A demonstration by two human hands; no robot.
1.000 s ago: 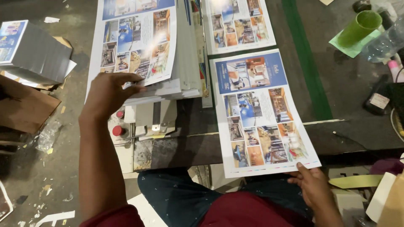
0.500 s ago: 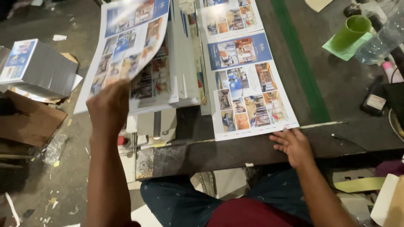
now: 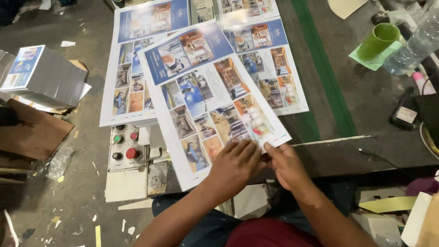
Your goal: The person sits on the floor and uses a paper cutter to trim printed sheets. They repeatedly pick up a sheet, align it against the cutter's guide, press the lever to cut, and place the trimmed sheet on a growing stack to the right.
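Both hands meet at the near edge of a printed sheet, which lies tilted across the middle of the view. The left hand lies fingers-down on the sheet's near edge; whether a thumb pinches from beneath is hidden, so its grip cannot be told. The right hand touches the sheet's near right corner, fingers bent toward the left hand; its fingertips are covered by the other hand and the paper, so that grip cannot be told either. Both forearms run off the near edge of the frame.

The held sheet covers the right part of a stack of like sheets on the left and the left part of another sheet flat on the dark tabletop on the right. More sheets at the far edge are cut off by the frame. The small photos and text on all of them are too blurred to make out.

Near the stack, half under it, sits a control panel with red and green buttons. On the far left a block of cut prints rests over cardboard on the littered floor. A green stripe crosses the tabletop. Far right stand a green cup on a green slip and a clear bottle, partly cut off. A dark device lies nearer, its kind unclear.
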